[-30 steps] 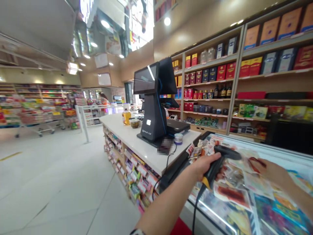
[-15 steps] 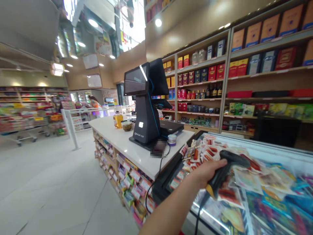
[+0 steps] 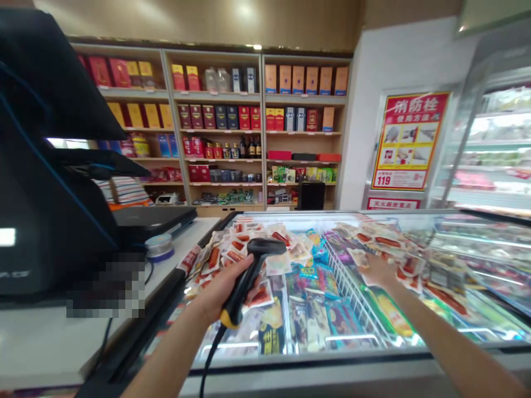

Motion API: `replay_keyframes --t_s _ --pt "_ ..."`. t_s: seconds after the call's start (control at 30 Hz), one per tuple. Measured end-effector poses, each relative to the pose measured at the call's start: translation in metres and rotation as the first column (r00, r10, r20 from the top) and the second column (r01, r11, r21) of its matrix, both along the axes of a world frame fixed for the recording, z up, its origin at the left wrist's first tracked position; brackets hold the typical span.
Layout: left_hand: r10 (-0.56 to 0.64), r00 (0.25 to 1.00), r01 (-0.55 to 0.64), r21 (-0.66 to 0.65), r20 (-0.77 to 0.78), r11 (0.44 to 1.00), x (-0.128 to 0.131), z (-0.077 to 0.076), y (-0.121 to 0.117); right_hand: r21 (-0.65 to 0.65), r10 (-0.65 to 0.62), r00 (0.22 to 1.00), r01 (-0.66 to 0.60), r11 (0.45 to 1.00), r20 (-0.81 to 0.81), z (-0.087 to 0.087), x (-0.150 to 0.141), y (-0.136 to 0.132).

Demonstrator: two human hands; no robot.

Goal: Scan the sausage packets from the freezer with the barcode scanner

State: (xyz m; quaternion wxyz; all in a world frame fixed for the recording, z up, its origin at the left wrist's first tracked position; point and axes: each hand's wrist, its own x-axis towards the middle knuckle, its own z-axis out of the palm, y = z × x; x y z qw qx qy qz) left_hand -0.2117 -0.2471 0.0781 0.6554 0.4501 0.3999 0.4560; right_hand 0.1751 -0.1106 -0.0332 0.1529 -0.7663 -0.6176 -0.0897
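My left hand is wrapped around a black handheld barcode scanner with a yellow butt and a trailing cable. The scanner's head points right, over a heap of sausage packets on the freezer's glass top. Farther right, my right hand has its fingers closed on a small white-edged packet, whose contents are blurred. Beside that hand lies a second pile of vacuum-packed sausages. Through the glass, a white wire divider and colourful frozen packs show.
To the left, a checkout terminal stands on a white counter, with a round tub near the edge. Shelves of boxed goods line the back wall. A red and yellow fire-hydrant sign hangs at the right.
The view has swung right, from the counter to the freezer. My right hand has come into view at the right-hand packets. The scanner stays in my left hand.
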Motion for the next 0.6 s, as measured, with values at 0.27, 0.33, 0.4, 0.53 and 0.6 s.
replay_keyframes --t_s 0.27,0.33,0.4,0.53,0.6 --pt "-0.042 0.999 0.042 0.024 -0.02 0.999 -0.003 0.003 -0.001 0.405 0.289 0.942 -0.335 0.851 0.173 0.001 -0.026 0.001" --pt "-0.087 0.996 0.087 0.037 -0.011 0.996 -0.003 0.003 0.0 0.492 0.362 0.904 -0.427 0.759 0.225 0.009 -0.04 0.0" --pt "-0.108 0.994 0.107 0.051 0.004 0.993 0.001 0.003 0.0 0.546 0.402 0.881 -0.47 0.694 0.247 0.017 -0.057 -0.001" --pt "-0.137 0.989 0.134 0.064 0.048 0.989 0.01 0.007 0.002 0.611 0.418 0.878 -0.468 0.638 0.235 0.025 -0.093 -0.001" --pt "-0.161 0.985 0.158 0.063 0.061 0.985 0.011 0.008 0.004 0.627 0.411 0.883 -0.456 0.632 0.227 0.026 -0.109 0.0"
